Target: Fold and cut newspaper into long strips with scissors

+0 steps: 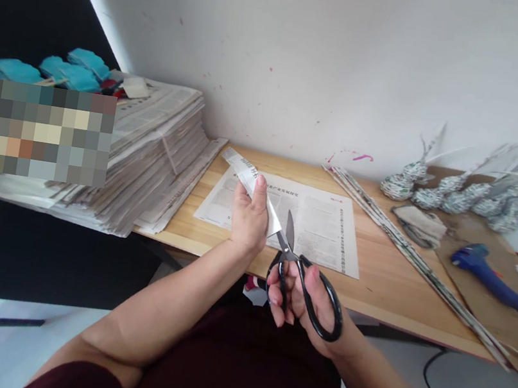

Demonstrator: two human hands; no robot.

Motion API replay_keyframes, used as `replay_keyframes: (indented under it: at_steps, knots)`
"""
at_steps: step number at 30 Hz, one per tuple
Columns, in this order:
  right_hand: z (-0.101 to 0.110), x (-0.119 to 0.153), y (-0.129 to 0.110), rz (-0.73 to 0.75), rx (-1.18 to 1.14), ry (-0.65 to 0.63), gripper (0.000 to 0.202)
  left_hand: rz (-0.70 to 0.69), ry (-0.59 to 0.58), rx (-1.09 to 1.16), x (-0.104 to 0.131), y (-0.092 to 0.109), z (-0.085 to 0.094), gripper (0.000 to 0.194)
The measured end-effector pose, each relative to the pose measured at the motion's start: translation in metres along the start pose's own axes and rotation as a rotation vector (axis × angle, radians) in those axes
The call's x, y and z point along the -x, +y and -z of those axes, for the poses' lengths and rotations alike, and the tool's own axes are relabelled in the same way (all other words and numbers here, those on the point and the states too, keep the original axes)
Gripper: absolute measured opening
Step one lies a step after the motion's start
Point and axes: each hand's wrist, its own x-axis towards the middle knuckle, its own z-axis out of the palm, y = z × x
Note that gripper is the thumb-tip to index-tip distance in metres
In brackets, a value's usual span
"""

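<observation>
My left hand (250, 218) is closed around a folded strip of newspaper (242, 169), its thumb lying along the strip. The strip slants from upper left down to the scissors. Black-handled scissors (329, 315) are in my right hand (312, 293), with fingers and thumb through the loops. Their blades are apart, and one blade is at the lower end of the strip; whether it is cutting the paper I cannot tell. Beneath both hands, a printed newspaper sheet (323, 220) lies flat on the wooden table (383, 277).
A tall stack of newspapers (169, 142) stands at left, with blue pieces (87, 61) on top. Long rolled paper sticks (414, 262) lie diagonally at right. Beyond them are several woven paper gourd shapes (402, 180), a grey cloth (420, 224) and a blue glue gun (490, 274) with a cord.
</observation>
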Motion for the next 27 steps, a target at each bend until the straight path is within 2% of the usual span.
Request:
replay_keyframes:
  at_steps: [6,13,19,25,27]
  knots:
    - [-0.002,-0.003,0.005,0.071,0.075,0.039,0.065,-0.062,0.048,-0.114,0.002,-0.006,0.002,0.037]
    - [-0.002,-0.005,0.006,0.052,0.056,0.077,0.065,-0.072,-0.003,-0.138,0.006,-0.011,0.001,0.032]
    - [0.005,-0.005,0.013,0.144,0.146,0.083,0.062,-0.08,-0.005,-0.172,0.004,-0.012,0.002,0.032]
    - [0.006,-0.006,0.012,0.094,0.177,0.098,0.058,-0.087,-0.01,-0.174,0.001,-0.014,0.002,0.033]
    - [0.006,-0.006,0.012,0.081,0.147,0.091,0.062,-0.101,-0.017,-0.157,0.001,-0.014,0.001,0.033]
